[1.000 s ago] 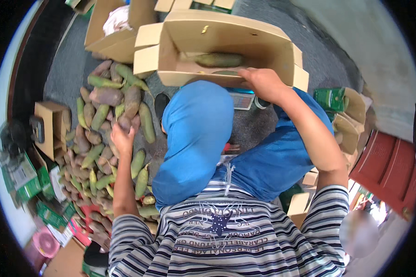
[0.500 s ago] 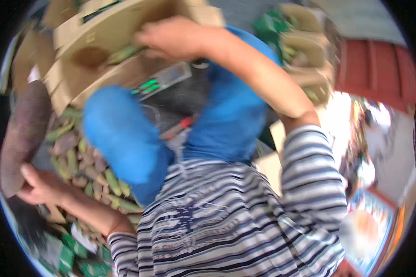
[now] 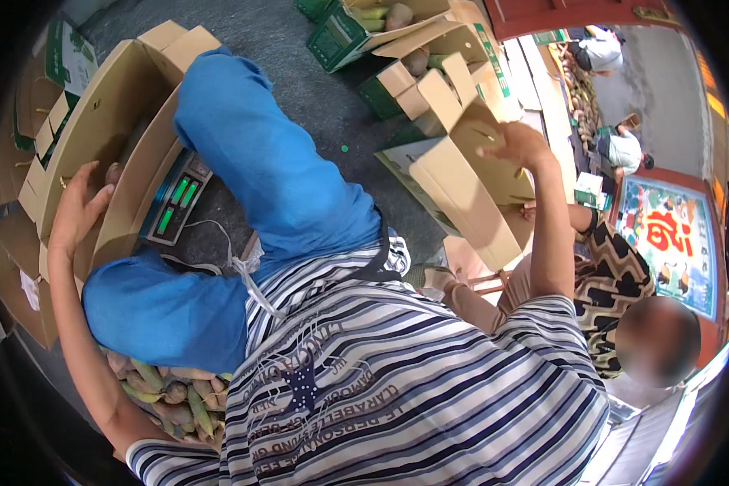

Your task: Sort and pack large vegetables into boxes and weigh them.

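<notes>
Left hand [image 3: 77, 206], fingers parted, hovered at the left carton [image 3: 140, 188], right hand [image 3: 518, 146], loosely spread, hung over the right carton [image 3: 466, 198].

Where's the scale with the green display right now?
In the head view, left of centre: the scale shows between the blue-trousered knees, along the near side of the long open box.

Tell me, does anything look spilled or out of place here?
Possibly the loose tubers heaped by the person's left thigh: they look untidy because others sit in a green carton. No clear damage shows.
</notes>
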`<state>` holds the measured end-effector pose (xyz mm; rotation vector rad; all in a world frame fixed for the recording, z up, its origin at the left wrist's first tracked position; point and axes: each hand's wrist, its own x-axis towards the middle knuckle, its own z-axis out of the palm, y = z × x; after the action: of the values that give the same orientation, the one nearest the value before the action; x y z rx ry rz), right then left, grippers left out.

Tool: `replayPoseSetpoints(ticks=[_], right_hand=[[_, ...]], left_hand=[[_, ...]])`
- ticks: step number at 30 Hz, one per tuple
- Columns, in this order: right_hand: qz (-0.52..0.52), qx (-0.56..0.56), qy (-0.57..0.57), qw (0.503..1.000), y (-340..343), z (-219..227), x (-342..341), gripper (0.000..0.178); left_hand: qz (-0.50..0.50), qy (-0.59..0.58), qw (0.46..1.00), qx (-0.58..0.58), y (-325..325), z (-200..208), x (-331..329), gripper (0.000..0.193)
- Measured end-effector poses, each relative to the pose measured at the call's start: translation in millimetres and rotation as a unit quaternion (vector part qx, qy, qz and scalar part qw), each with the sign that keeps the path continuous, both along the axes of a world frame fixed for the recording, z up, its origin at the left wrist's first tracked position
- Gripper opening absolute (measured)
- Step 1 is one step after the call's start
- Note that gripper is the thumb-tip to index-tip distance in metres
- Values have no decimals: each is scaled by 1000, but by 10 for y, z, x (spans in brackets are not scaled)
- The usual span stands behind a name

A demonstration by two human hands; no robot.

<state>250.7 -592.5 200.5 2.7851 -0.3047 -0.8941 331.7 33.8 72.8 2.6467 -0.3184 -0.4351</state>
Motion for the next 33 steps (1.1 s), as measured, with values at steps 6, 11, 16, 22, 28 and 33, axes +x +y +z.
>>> replayPoseSetpoints(ticks=[6,11,16,22,28,33], right_hand=[[57,113,-1,992,186,-674,-641,55],[80,237,-179,951,567,-733,-714,24],[-76,408,-357,837,932,318,-152,29],[146,454,-584,657,1732,915,1425,34],[300,588,-543,519,3014,826,3175,25],[219,592,-503,590,4050,11,3951,29]], left_hand=[[10,112,992,-63,-569,458,-94,54],[-53,22,995,83,-551,316,-168,43],[-39,35,983,175,-656,305,-127,39],[16,30,991,127,-735,46,-74,33],[-14,-34,997,72,-678,-166,-36,34],[-5,-30,996,84,-734,35,-159,13]])
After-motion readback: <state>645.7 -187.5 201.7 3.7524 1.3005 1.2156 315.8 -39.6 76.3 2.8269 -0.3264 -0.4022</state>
